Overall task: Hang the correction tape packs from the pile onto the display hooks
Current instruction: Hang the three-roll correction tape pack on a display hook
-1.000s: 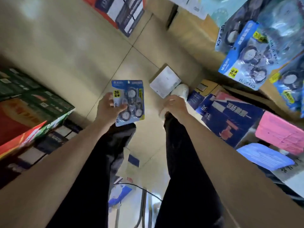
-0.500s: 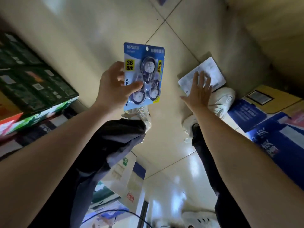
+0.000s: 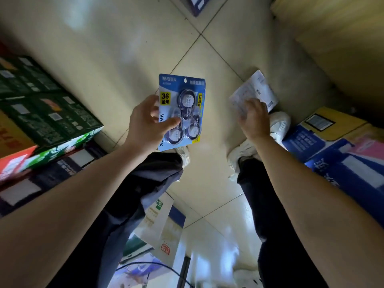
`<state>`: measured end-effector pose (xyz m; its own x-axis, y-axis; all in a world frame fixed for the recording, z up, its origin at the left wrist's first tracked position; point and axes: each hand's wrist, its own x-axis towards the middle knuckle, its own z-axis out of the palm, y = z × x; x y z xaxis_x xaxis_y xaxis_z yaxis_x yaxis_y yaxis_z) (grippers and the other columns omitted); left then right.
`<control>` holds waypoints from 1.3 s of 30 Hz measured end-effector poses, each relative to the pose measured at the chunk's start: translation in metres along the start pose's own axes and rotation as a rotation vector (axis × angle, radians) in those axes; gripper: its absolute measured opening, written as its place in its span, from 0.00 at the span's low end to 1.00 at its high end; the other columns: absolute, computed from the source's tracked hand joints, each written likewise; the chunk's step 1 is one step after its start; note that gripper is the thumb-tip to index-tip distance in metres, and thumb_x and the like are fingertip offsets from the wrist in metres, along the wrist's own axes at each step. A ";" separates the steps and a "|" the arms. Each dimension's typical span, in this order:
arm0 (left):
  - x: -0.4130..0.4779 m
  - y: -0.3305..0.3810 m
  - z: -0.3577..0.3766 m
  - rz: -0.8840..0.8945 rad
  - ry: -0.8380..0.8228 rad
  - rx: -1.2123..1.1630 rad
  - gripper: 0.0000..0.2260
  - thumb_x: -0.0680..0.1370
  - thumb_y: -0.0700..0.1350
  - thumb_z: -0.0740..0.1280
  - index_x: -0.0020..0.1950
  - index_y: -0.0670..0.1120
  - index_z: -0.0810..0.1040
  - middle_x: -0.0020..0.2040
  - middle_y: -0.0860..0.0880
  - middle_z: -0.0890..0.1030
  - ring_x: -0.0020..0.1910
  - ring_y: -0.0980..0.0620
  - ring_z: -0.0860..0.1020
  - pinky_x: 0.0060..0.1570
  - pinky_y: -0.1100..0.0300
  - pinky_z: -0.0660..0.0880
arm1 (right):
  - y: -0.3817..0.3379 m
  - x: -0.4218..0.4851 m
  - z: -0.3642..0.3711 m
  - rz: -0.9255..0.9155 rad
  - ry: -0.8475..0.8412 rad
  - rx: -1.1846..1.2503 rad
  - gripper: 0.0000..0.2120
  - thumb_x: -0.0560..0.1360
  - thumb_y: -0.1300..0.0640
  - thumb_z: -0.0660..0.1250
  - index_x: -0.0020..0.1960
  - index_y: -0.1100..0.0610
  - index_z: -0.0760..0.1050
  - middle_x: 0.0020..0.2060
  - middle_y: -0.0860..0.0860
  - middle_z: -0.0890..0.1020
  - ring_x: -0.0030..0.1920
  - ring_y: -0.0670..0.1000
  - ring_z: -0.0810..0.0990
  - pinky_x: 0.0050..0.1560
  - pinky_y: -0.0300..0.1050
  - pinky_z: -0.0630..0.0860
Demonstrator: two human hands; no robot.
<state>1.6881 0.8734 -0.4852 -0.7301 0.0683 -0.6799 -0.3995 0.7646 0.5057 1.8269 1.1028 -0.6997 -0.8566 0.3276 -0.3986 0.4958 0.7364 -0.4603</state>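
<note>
The fingers of the left hand curl behind the left edge of one correction tape pack, and the thumb presses across its front, so the card is pinched between them. The hand holds this pack upright in the air above the tiled floor, in front of the person's legs. Its printed face is turned toward the camera and its hang hole is at the top. The pack is a blue card with a yellow label reading 36. Under its clear blister sit three round tape dispensers, one above and two below.

The fingers of the right hand bend downward over the near edge of a single white card lying flat on the floor. Blur hides whether they grip it or only touch it.

One white shoe shows just under the held pack's lower edge. Another white shoe lies beside the right hand. Green cartons are stacked at the left, too blurred to count. Blue and yellow boxes crowd the right side.
</note>
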 end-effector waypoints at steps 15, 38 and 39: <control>-0.142 0.172 -0.121 0.111 0.030 0.016 0.12 0.68 0.46 0.75 0.49 0.48 0.79 0.40 0.50 0.83 0.36 0.57 0.76 0.39 0.61 0.71 | -0.118 -0.098 -0.338 0.385 -0.314 0.610 0.13 0.70 0.52 0.72 0.49 0.60 0.83 0.43 0.59 0.85 0.45 0.54 0.84 0.53 0.57 0.79; -0.398 0.586 -0.224 0.985 -0.008 -0.026 0.09 0.74 0.41 0.74 0.51 0.51 0.79 0.41 0.60 0.84 0.39 0.61 0.80 0.37 0.66 0.75 | -0.204 -0.266 -0.843 0.099 0.051 0.919 0.22 0.67 0.70 0.74 0.58 0.54 0.79 0.47 0.57 0.84 0.42 0.52 0.81 0.44 0.46 0.77; -0.407 0.600 -0.226 1.023 -0.020 -0.041 0.11 0.74 0.40 0.75 0.52 0.52 0.79 0.41 0.65 0.83 0.39 0.64 0.79 0.37 0.71 0.73 | -0.204 -0.269 -0.860 0.067 0.095 0.886 0.21 0.69 0.72 0.73 0.56 0.52 0.79 0.45 0.58 0.84 0.41 0.53 0.81 0.44 0.48 0.76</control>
<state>1.6200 1.1593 0.2150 -0.7224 0.6869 0.0792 0.3907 0.3111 0.8664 1.8336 1.3733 0.1836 -0.8105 0.4304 -0.3973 0.4398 -0.0009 -0.8981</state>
